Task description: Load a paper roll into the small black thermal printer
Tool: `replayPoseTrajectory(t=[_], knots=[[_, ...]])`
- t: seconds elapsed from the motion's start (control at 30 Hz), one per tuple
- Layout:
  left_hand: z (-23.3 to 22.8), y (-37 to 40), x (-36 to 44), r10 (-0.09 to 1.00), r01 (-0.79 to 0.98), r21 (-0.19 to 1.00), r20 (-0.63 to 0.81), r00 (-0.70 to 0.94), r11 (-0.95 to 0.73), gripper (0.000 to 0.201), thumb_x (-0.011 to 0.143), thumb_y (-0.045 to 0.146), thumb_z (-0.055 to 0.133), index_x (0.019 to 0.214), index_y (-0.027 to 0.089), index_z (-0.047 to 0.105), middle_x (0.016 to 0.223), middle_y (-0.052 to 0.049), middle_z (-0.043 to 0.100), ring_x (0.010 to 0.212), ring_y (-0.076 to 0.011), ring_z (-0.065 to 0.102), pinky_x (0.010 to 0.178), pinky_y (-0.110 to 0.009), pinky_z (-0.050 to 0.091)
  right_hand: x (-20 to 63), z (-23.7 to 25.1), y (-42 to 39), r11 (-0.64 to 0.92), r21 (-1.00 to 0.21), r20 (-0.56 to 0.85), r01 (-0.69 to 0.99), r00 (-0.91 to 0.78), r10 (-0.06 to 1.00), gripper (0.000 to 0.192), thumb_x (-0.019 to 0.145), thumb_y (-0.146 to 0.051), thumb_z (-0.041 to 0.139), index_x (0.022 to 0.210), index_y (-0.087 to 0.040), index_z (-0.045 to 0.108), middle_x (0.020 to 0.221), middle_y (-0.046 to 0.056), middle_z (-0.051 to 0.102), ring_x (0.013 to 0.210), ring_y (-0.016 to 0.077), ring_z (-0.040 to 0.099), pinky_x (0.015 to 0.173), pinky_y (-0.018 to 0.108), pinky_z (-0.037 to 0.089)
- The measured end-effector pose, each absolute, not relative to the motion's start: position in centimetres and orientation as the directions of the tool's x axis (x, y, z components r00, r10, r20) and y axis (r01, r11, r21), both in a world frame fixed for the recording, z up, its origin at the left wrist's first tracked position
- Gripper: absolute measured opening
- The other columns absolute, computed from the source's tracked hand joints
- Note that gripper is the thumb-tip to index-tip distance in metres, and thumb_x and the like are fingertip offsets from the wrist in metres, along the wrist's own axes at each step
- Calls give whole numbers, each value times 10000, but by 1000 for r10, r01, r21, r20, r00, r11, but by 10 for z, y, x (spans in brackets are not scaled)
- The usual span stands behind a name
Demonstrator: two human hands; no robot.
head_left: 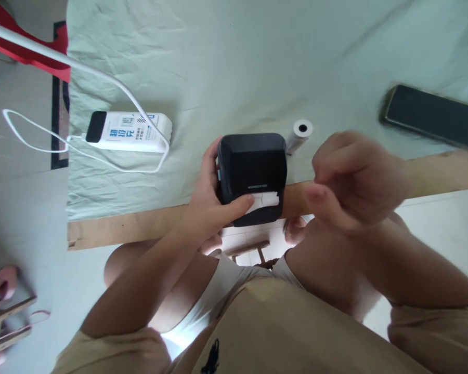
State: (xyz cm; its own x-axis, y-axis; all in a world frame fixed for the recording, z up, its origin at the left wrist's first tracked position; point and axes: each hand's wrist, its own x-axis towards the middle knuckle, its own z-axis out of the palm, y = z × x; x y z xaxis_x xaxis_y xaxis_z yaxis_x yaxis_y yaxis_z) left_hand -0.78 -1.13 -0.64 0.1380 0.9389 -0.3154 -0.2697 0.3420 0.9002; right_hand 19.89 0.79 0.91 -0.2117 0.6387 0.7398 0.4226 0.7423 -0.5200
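My left hand (207,200) grips a small black portable printer (253,158) at the table's near edge. A torn-edged strip of white paper (271,199) shows at its front slot, with my left thumb pressed on the paper's left end. To the right, my right hand (359,179) is in the air, blurred by motion. Its fingers are curled in, the thumb lies close to them, and nothing shows between them. A small white paper roll (297,136) with a dark core stands just right of the printer.
On the left lies a white power bank (130,131) with a black end and a looping white cable (113,80). A dark phone (437,117) rests at the right. Pale green cloth (234,62) covers the table; its wooden edge (128,226) runs before my knees.
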Motion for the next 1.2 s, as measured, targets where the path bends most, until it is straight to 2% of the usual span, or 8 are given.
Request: replayPoseTrajectory(t=[0.1, 0.23, 0.33, 0.5, 0.7, 0.87, 1.0, 1.2], knots=[[-5, -11, -6, 949, -267, 912, -292, 116, 313, 929, 648, 143, 906, 1464, 325, 501, 1306, -26, 715, 1287, -287, 658, 972, -307, 610, 197, 12, 2, 629, -627, 550, 460, -310, 775, 412, 940, -251, 638, 610, -212, 394, 481, -58, 413, 448, 65, 315, 475, 290, 286], [-3, -11, -5, 940, -284, 897, -309, 148, 339, 814, 647, 243, 935, 1377, 312, 581, 1203, -4, 751, 1199, -294, 699, 891, -310, 632, 198, 9, 5, 338, -769, 204, 542, -293, 934, 639, 951, -468, 632, 471, -187, 319, 407, -45, 281, 428, 54, 253, 441, 296, 199], [-1, -9, -2, 936, -310, 884, -314, 159, 349, 618, 696, 396, 931, 1234, 250, 666, 1033, -42, 762, 1000, -272, 750, 776, -314, 634, 197, 6, 11, 180, -816, 30, 549, -271, 962, 718, 911, -572, 639, 453, -191, 240, 438, -41, 187, 441, 47, 196, 428, 290, 122], [-7, -5, -1, 950, -368, 877, -269, 159, 310, 478, 749, 355, 901, 1163, 228, 698, 883, -19, 739, 836, -222, 757, 686, -273, 608, 196, 1, 15, 33, -829, -132, 558, -253, 958, 685, 883, -490, 675, 436, -198, 245, 468, -46, 174, 445, 32, 172, 419, 266, 83], [-12, -3, -2, 948, -432, 847, -241, 207, 310, 398, 902, 532, 728, 1173, 241, 707, 1016, -39, 785, 1132, -273, 748, 917, -348, 642, 203, -4, 12, 120, -844, -78, 523, -341, 937, 697, 930, -632, 556, 431, -193, 347, 433, -41, 264, 448, 39, 241, 440, 254, 132], [-8, 2, 7, 904, -464, 785, -417, 95, 411, 334, 950, 517, 651, 966, 190, 715, 908, -59, 786, 1176, -287, 735, 978, -392, 636, 202, -4, 12, 188, -867, 9, 461, -364, 931, 726, 992, -674, 425, 463, -177, 418, 446, -22, 371, 461, 44, 310, 468, 255, 195], [-11, 4, 8, 897, -485, 778, -440, 34, 400, 300, 925, 485, 696, 950, 187, 726, 805, -43, 774, 1051, -274, 771, 891, -375, 655, 201, -3, 15, 242, -854, 51, 461, -388, 920, 613, 945, -482, 578, 473, -179, 329, 476, -58, 237, 489, 37, 219, 478, 252, 168], [-8, 3, 4, 901, -497, 764, -424, 92, 411, 311, 878, 439, 766, 745, 178, 663, 611, 25, 682, 592, -150, 685, 591, -258, 599, 211, 6, 17, 383, -829, 170, 407, -468, 867, 499, 852, -394, 746, 519, -175, 445, 449, -81, 377, 446, 26, 318, 454, 219, 241]])
